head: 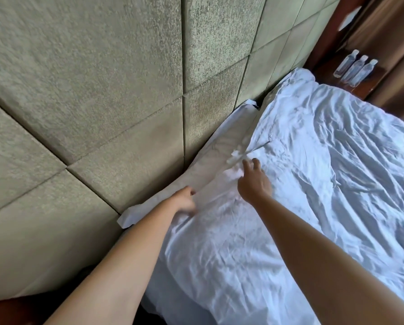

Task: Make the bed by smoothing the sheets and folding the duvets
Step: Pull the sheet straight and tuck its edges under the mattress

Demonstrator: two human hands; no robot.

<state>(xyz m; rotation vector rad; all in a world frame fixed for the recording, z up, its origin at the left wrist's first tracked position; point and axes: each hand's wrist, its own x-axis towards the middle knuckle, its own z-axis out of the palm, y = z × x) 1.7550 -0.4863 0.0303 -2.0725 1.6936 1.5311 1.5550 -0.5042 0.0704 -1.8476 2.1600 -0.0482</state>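
Note:
A wrinkled white sheet (302, 174) covers the bed from the headboard to the lower right of the view. Along the headboard lies a beige strip of mattress (216, 151) with a white cloth edge (135, 213) tucked behind it. My left hand (184, 200) rests at the sheet's top edge, fingers curled into the fabric at the mattress line. My right hand (253, 181) lies flat on the sheet a little farther along, fingers spread toward the headboard. Whether the left hand pinches the cloth is blurred.
A padded green-grey headboard (90, 90) fills the left and top. At the upper right a dark wooden nightstand (332, 76) holds three clear water bottles (354, 68). Brown wood panelling (388, 43) rises behind it.

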